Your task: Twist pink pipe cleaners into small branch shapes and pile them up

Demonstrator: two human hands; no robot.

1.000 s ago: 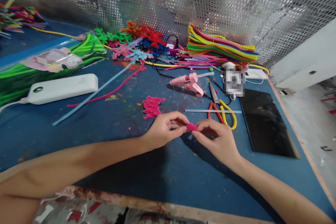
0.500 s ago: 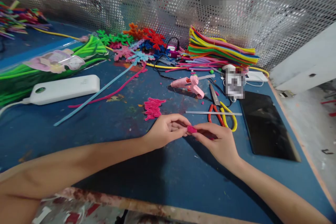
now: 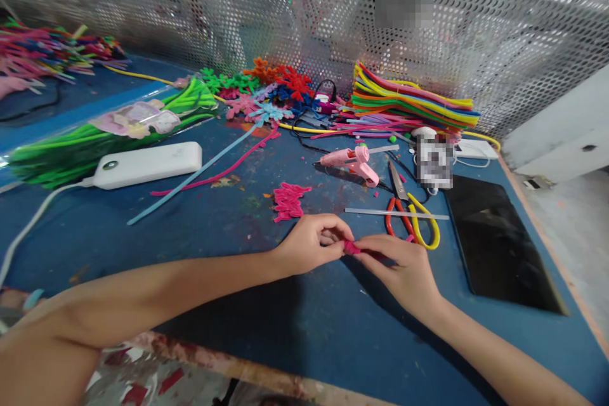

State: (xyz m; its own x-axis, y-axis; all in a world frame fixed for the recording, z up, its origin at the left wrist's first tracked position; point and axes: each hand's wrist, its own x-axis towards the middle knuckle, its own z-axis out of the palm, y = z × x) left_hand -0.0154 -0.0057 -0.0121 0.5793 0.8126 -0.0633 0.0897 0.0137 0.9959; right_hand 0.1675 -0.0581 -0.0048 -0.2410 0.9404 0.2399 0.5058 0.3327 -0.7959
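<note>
My left hand (image 3: 311, 244) and my right hand (image 3: 402, 269) meet over the blue table (image 3: 200, 241), both pinching a small pink pipe-cleaner piece (image 3: 351, 247) between their fingertips. Most of the piece is hidden by my fingers. Just behind my left hand lies a pile of bent pink pipe-cleaner pieces (image 3: 288, 200). Right behind my right hand are red and yellow scissors (image 3: 409, 222) and a clear glue stick (image 3: 394, 212).
A pink glue gun (image 3: 352, 160), a white power bank (image 3: 143, 165), a bag of green pipe cleaners (image 3: 95, 143), a stack of coloured pipe cleaners (image 3: 409, 101), finished pipe-cleaner flowers (image 3: 266, 85) and a black tablet (image 3: 499, 241) lie about. Perforated metal screen (image 3: 476, 25) stands behind.
My hands stay together on the pink piece, with my right fingers now lower and flatter over it. The view has shifted, so everything sits slightly right and lower.
</note>
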